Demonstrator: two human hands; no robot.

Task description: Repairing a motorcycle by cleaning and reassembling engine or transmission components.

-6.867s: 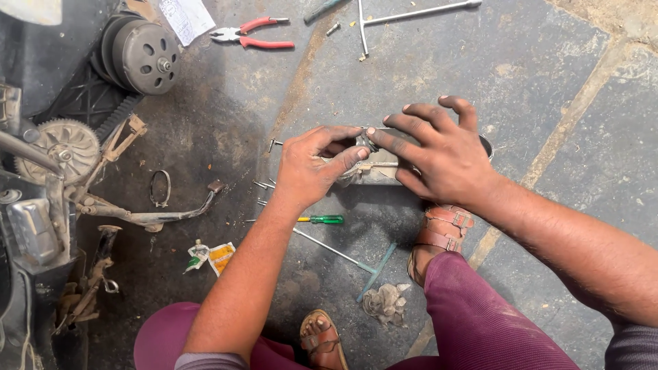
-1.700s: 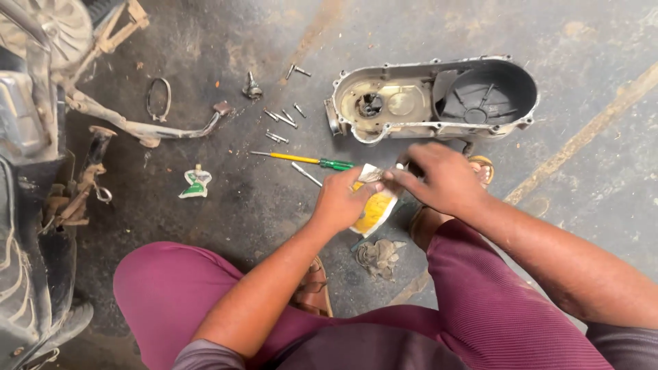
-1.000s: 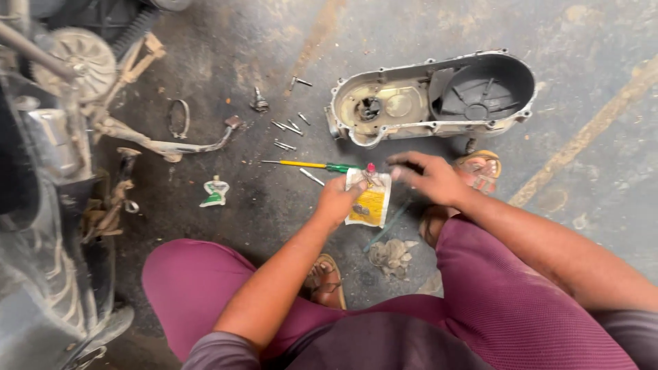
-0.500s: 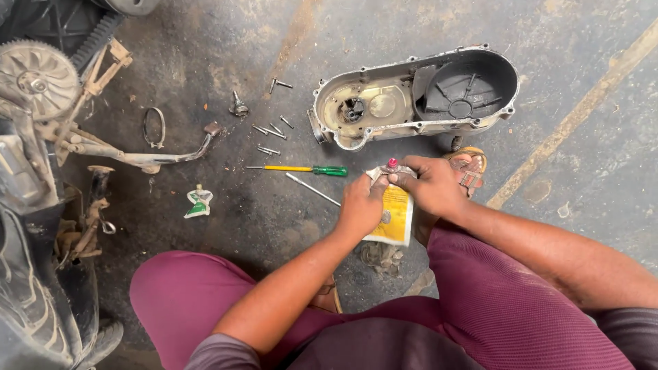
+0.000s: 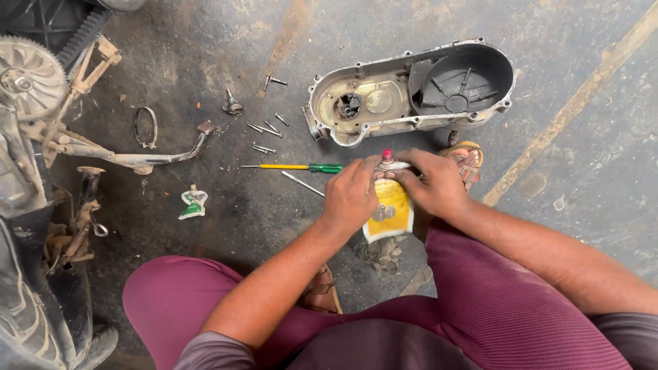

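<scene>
Both hands hold a yellow and white soft tube (image 5: 388, 212) with a small red cap at its top, above my knees. My left hand (image 5: 351, 195) grips the tube's left side. My right hand (image 5: 433, 186) pinches its neck just under the cap. Just beyond the hands a grey metal engine cover (image 5: 397, 103) lies open side up on the concrete floor. A screwdriver with a yellow shaft and green handle (image 5: 293, 167) lies left of my hands.
Several loose bolts (image 5: 264, 129) lie scattered left of the cover. A squeezed green and white tube (image 5: 192, 203) lies on the floor. A kick lever (image 5: 147, 159), a ring (image 5: 144, 126) and a scooter's engine with a fan wheel (image 5: 27, 75) stand at left. A rag (image 5: 381, 252) lies below the tube.
My hands left the engine cover and picked up the yellow tube. Over the last second they brought it a little rightward and closer, with the right fingers now at its neck.
</scene>
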